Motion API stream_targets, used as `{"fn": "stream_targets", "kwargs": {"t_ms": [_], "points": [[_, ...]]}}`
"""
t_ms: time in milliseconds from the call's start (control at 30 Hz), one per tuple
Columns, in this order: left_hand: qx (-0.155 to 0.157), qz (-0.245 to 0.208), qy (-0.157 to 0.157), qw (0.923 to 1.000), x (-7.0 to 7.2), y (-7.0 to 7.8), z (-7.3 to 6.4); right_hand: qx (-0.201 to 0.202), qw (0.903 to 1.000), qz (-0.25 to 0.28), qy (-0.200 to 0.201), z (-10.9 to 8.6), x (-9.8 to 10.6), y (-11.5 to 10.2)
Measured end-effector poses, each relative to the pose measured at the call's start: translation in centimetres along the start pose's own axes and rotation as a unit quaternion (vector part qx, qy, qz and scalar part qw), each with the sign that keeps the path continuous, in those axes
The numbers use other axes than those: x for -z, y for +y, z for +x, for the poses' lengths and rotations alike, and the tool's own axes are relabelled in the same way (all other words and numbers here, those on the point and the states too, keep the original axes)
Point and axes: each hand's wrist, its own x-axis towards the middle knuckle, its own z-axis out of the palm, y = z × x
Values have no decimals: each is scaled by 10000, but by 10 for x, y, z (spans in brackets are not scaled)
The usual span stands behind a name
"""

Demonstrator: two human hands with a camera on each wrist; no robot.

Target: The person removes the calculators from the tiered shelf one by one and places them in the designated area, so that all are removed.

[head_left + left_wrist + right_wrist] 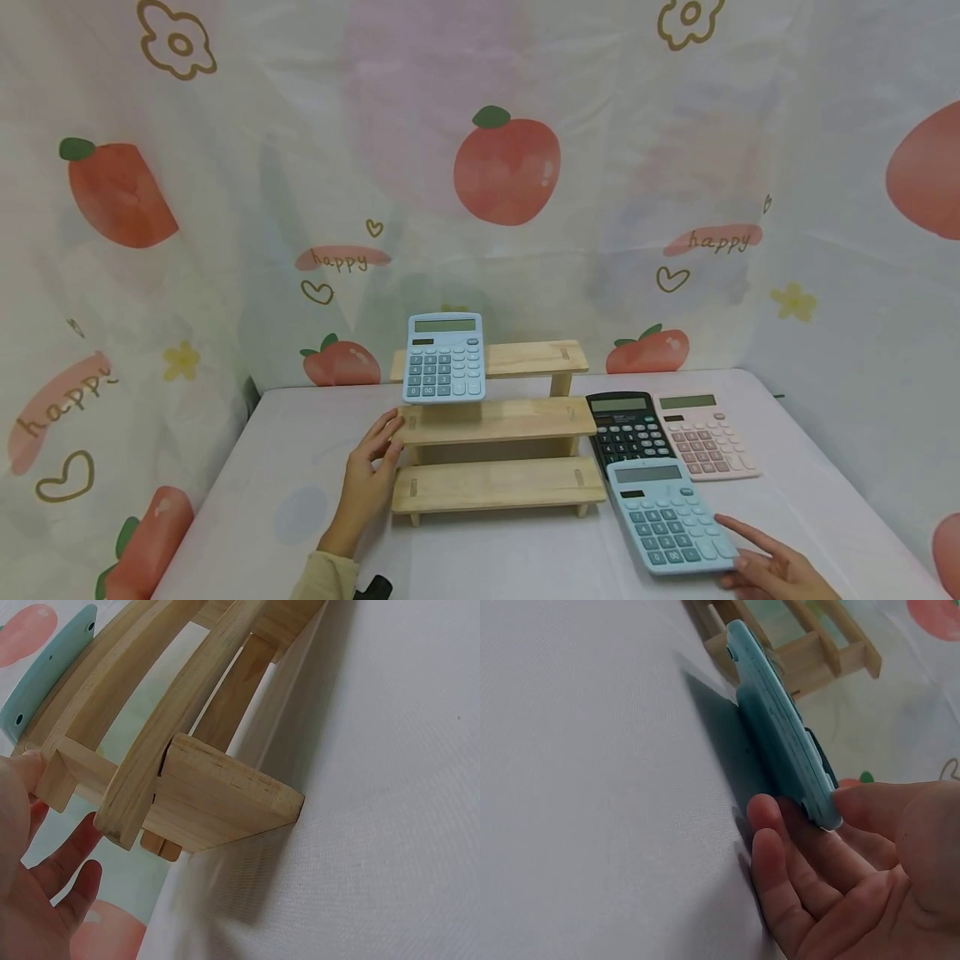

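While the stand (498, 485) is being gripped by the left hand (371, 467), the front blue calculator (669, 517), right of it, is being pinched by the right hand (774, 568) for apparent pick-up; lifting is seemingly being called for.

Left fingers (67, 856) against wooden rack (221, 796)

Pale pastel fabric hangings (585, 283) printed with red fruits (507, 175), yellow flowers (793, 302) and brown "happy" lettering (718, 242) backed and flanked a white cloth-covered table (487, 558).
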Motion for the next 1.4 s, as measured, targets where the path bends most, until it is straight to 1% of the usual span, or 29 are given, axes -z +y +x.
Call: {"fn": "stream_targets", "kwargs": {"t_ms": [233, 333, 433, 567, 667, 833, 1100, 1200, 1400], "points": [[53, 10, -19, 10000, 0, 0, 0, -32, 9990, -383, 210, 1, 0, 0], [32, 26, -5, 10000, -1, 0, -1, -121, 9983, -486, 282, 1, -1, 1], [45, 77, -7, 10000, -1, 1, -1, -177, 9964, -746, 368, 2, -3, 2], [107, 134, -35, 9998, -1, 2, -2, -235, 9912, -1185, 539, 3, -8, 1], [119, 159, -30, 9998, -1, 2, -1, -194, 9868, -1490, 605, 3, -11, -1], [46, 162, 2, 9999, -1, 2, -1, -218, 9802, -1853, 661, 2, -16, -7], [49, 68, -2, 10000, 0, 2, 0, -544, 9711, -2056, 1082, 1, -26, -14], [52, 53, -7, 10000, 0, 1, 0, -606, 9718, -2038, 1023, 1, -25, -15], [67, 103, -28, 9999, 0, 1, 0, -493, 9764, -1956, 778, -1, -19, -14]]}}
